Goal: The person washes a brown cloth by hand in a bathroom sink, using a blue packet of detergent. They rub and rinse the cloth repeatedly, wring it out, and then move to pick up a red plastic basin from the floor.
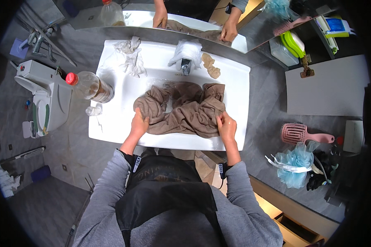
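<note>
The left hand [141, 123] is gripping the left edge of a brown cloth [185, 117]; the right hand [227, 126] is pinching its right side, seemingly keeping it spread. The cloth is lying between and beyond both hands, across a white sink [237, 82]. A red-capped bottle [95, 88] is resting beyond the left hand, probably out of the way.

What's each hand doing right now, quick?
Left hand: closed, holding the left end of the brown cloth.
Right hand: closed, pinching the same cloth near its right edge.
</note>
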Action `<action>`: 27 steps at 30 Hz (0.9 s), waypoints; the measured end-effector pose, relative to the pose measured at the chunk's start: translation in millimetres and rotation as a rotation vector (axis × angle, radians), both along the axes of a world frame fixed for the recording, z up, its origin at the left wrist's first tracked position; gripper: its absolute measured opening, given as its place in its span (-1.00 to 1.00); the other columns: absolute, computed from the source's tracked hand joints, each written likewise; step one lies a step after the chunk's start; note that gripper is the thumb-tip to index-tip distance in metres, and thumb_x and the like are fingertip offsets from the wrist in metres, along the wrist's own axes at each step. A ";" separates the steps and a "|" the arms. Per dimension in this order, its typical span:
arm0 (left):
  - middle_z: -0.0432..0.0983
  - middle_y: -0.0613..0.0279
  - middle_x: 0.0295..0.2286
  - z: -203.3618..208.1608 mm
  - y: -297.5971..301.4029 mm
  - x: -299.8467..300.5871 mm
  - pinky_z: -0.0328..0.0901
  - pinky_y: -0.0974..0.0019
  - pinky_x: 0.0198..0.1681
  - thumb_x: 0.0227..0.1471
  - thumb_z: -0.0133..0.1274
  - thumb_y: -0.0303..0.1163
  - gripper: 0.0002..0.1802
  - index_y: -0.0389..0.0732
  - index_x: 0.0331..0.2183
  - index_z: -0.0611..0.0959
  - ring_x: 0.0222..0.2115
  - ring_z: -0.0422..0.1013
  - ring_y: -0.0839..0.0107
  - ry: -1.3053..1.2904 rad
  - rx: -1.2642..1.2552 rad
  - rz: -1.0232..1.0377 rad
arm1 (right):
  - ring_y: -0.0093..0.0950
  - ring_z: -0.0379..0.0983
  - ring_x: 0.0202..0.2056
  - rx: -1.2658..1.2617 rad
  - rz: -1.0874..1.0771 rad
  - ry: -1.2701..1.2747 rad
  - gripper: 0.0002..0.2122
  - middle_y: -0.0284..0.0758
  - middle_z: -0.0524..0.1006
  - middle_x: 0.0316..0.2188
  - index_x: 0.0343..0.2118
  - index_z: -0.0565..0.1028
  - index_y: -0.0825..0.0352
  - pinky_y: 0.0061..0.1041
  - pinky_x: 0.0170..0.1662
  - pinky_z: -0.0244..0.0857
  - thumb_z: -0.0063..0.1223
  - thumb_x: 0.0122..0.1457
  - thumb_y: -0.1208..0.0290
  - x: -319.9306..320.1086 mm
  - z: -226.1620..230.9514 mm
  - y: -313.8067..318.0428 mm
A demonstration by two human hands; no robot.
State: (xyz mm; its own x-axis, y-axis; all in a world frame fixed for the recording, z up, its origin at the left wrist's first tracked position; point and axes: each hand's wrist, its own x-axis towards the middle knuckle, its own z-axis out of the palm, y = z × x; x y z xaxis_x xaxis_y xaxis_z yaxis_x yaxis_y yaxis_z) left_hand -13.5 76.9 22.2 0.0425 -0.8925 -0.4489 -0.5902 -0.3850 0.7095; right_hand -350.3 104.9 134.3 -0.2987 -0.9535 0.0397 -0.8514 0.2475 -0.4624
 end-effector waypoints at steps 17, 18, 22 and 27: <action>0.04 -0.25 0.11 48.4 -12.3 -26.5 0.05 0.00 0.14 -0.18 0.18 -0.54 -0.24 -0.25 0.10 0.27 0.09 0.08 -0.18 -0.263 -0.562 -0.113 | -0.16 0.45 -0.11 0.503 0.270 -0.065 -0.50 -0.10 0.53 -0.21 -0.23 0.44 0.33 -0.23 -0.09 0.33 0.29 -0.22 0.13 93.8 -126.5 -136.5; 0.07 -0.23 0.11 49.1 -16.0 -29.2 0.05 0.00 0.13 -0.14 0.17 -0.47 -0.29 -0.23 0.09 0.31 0.09 0.08 -0.17 -0.254 -0.573 -0.121 | -0.15 0.46 -0.14 0.447 0.310 -0.103 -0.52 -0.09 0.54 -0.25 -0.25 0.43 0.34 -0.22 -0.11 0.34 0.30 -0.22 0.15 101.0 -108.5 -122.3; 0.20 -0.15 0.06 31.7 -35.0 -49.3 0.02 0.04 0.16 0.10 -0.03 -0.23 -0.52 -0.12 0.06 0.41 0.08 0.13 -0.11 -0.139 -0.583 -0.158 | -0.13 0.51 -0.37 0.308 0.355 -0.106 -0.56 -0.19 0.54 -0.53 -0.33 0.34 0.33 -0.17 -0.33 0.35 0.30 -0.12 0.16 120.5 -40.2 -60.3; 0.19 -0.02 0.12 -4.2 -47.7 -69.5 0.12 0.02 0.09 0.08 0.02 -0.24 -0.43 -0.04 0.13 0.30 0.08 0.18 0.02 0.399 -0.199 -0.087 | -0.16 0.45 -0.28 0.243 0.499 -0.020 -0.76 -0.13 0.49 -0.39 -0.36 0.37 0.34 -0.17 -0.32 0.35 0.06 0.09 0.25 125.5 -18.5 -14.6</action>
State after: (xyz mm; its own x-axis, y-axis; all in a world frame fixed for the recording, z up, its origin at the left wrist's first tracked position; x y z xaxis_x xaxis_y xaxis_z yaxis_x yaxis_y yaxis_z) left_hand -82.9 29.3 18.0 -0.1777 -0.9557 -0.2345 -0.2801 -0.1793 0.9431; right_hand -224.8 90.3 115.8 0.1929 -0.9607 -0.1998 -0.8845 -0.0821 -0.4592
